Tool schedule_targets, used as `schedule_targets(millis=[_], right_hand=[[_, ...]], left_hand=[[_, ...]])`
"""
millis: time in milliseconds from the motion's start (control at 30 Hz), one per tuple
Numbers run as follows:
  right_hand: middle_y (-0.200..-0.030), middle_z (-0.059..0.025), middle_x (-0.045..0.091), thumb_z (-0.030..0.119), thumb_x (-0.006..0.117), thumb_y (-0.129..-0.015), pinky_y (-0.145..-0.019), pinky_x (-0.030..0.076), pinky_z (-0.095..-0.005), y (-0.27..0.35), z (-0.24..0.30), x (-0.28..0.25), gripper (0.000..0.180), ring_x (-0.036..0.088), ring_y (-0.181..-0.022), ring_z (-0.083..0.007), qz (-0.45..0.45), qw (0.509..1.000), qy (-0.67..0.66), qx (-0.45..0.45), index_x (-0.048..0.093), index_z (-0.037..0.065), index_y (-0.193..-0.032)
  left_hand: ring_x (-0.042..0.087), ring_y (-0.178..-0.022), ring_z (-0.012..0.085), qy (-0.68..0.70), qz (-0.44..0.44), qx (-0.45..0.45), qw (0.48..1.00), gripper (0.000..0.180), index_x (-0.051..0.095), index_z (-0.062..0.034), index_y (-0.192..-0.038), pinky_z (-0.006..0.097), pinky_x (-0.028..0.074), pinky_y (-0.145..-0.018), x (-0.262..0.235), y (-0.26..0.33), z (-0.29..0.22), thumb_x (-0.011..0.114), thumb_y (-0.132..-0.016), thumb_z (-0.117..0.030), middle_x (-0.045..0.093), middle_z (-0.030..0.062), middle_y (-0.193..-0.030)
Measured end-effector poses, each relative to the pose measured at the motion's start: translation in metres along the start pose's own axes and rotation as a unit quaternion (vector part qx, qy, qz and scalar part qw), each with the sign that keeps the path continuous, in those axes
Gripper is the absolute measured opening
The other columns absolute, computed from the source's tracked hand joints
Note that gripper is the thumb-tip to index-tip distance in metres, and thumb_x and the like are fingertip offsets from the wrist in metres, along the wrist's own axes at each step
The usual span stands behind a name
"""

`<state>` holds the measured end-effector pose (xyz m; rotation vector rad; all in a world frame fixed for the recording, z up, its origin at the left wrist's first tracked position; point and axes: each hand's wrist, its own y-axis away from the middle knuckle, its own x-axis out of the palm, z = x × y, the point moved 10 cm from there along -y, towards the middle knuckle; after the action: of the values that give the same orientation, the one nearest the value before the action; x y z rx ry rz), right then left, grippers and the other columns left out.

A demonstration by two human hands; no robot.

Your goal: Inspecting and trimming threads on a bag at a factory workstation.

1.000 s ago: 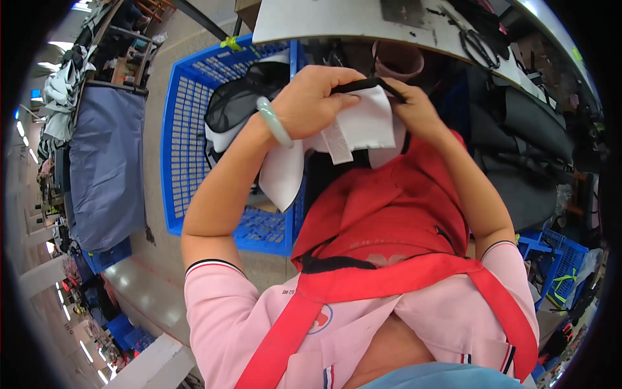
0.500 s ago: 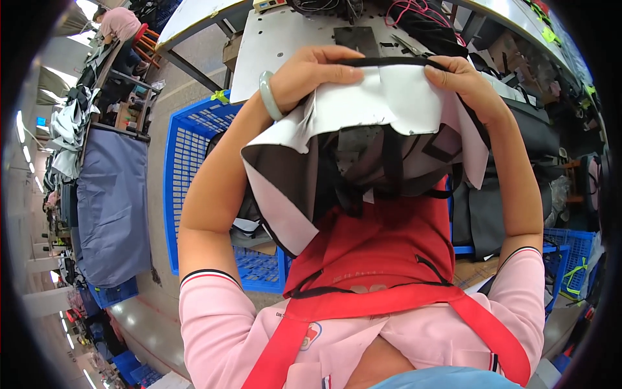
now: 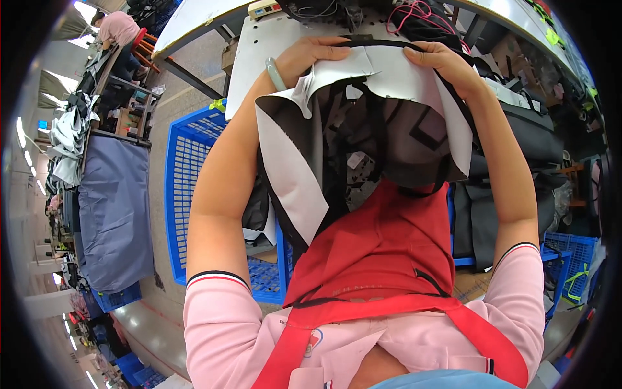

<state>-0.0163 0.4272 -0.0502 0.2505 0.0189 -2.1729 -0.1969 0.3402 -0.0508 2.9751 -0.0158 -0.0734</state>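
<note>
Both arms stretch forward, holding up an unfinished fabric bag piece [image 3: 408,78] with white faces, a dark inside and black binding along its edge. My left hand [image 3: 314,57], with a pale bangle on the wrist, pinches the bound top edge left of the middle. On the right part of the same edge, my right hand [image 3: 447,65] is closed, thumb over the white face. The piece hangs open toward me above my red apron [image 3: 376,246], with black straps inside it. A white flap droops at its left side.
Behind the bag piece is a white worktable [image 3: 249,61] with a dark machine [image 3: 324,10] and a pink cord [image 3: 414,13]. A blue crate [image 3: 178,194] stands at my left, and dark fabric pieces [image 3: 479,220] are stacked right. A person [image 3: 120,29] sits far left.
Both hands have moved the bag piece farther forward, toward the table. Its opening is tilted more toward me, so more of the dark inside shows. Both hands keep their hold.
</note>
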Motion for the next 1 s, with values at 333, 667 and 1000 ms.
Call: schedule_targets(millis=[333,667,1000], right_hand=[[-0.108,-0.0073,0.065,0.041,0.068,-0.086,-0.089,0.046,-0.0263,-0.024,-0.018,-0.016,0.059,0.061,-0.097,-0.0131,-0.001,1.0,0.01,0.018,0.057,-0.002,-0.126],[-0.104,-0.0046,0.066,0.041,0.068,-0.086,-0.083,0.048,-0.0261,-0.037,-0.005,-0.027,0.051,0.061,-0.095,-0.0117,-0.029,0.998,0.046,-0.01,0.062,0.002,-0.119],[-0.108,0.0013,0.063,0.035,0.066,-0.09,-0.092,0.039,-0.0232,0.139,-0.023,-0.09,0.047,0.056,-0.099,-0.0079,-0.246,0.967,0.051,-0.032,0.06,0.003,-0.124]], left_hand=[[0.063,-0.091,0.0142,-0.046,-0.009,0.027,0.999,0.052,0.057,0.0043,-0.127,0.023,0.049,-0.08,-0.01,-0.024,0.002,0.071,-0.084,-0.022,0.065,0.0117,-0.109],[0.063,-0.095,0.0154,-0.064,-0.038,0.038,0.996,0.055,0.054,0.0035,-0.13,0.023,0.048,-0.084,-0.024,-0.036,-0.009,0.07,-0.084,-0.021,0.065,0.0125,-0.112],[0.062,-0.089,0.0155,0.082,-0.028,-0.028,0.996,0.048,0.049,0.0083,-0.127,0.028,0.052,-0.076,0.025,0.058,0.037,0.065,-0.086,-0.012,0.063,0.0117,-0.106]])
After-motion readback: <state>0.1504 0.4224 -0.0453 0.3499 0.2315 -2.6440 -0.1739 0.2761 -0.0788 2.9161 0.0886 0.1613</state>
